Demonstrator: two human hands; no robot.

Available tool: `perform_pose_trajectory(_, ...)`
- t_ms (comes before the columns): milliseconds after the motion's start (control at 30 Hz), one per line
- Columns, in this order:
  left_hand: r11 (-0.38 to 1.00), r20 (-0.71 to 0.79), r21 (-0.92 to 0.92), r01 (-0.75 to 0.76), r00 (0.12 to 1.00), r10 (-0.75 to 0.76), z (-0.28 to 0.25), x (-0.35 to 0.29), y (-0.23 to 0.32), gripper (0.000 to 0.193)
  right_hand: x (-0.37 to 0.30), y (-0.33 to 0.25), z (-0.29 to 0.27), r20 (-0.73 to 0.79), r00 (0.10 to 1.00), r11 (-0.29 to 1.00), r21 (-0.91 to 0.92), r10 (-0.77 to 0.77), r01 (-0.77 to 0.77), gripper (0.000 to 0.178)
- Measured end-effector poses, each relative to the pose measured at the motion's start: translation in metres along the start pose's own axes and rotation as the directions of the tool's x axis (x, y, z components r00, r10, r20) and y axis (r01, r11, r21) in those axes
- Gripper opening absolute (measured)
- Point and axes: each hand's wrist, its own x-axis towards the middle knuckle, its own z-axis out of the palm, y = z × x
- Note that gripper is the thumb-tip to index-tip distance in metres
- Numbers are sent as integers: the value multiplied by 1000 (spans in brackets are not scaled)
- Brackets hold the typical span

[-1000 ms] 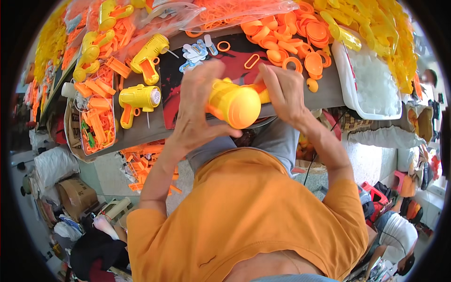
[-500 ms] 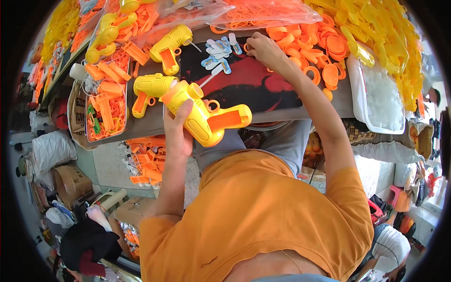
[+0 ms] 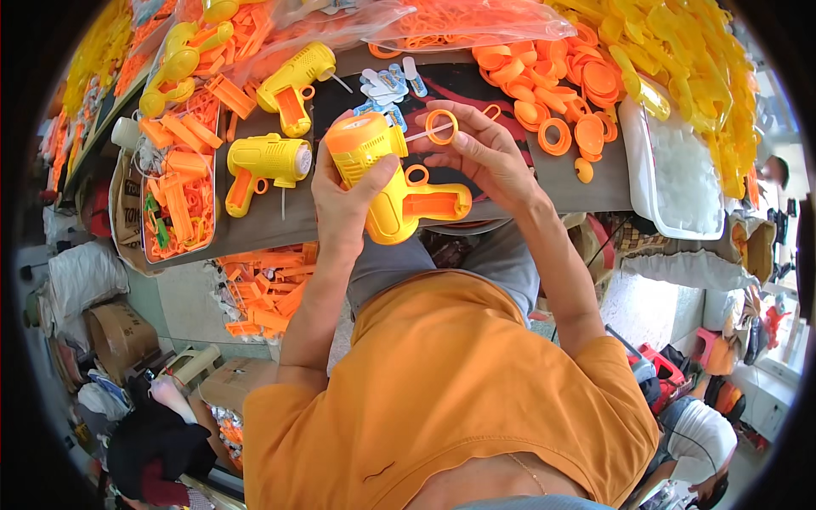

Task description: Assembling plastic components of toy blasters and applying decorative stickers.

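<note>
Here we are just above centre, at twelve o'clock, and the yellow dryer-shaped toy (image 3: 387,200) is cradled in the left hand (image 3: 342,204), thumb across the barrel, fingers behind! The right hand (image 3: 497,161) has a narrow pinch on an orange ring (image 3: 430,119), right by the thin white rod (image 3: 416,136); whether rod threads ring, I cannot tell. Danger? That pinch covers little of the rim, so a slipping thumb could drop the ring onto the dark mat (image 3: 455,81), and a sideways knock might bend the rod. Another orange loop (image 3: 498,109) shows beyond the fingers at one o'clock, held or loose, impossible to say. And what a look to this toy: bright yellow, vents along the barrel, an orange cap (image 3: 355,132) at its eleven o'clock, a ring-shaped trigger (image 3: 416,167), and a hollow, orange-lined handle (image 3: 429,204) pointing to three
</note>
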Motion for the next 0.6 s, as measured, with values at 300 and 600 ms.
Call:
perform_pose_trajectory(300,990,114,92,-109,989,98,13,7,-10,63,-8,1,11,-30,975,845,-506,-219,174,41)
perform_pose_trajectory(600,954,230,163,-254,950,213,26,16,-27,89,-19,10,24,46,833,297,-922,-552,248,41)
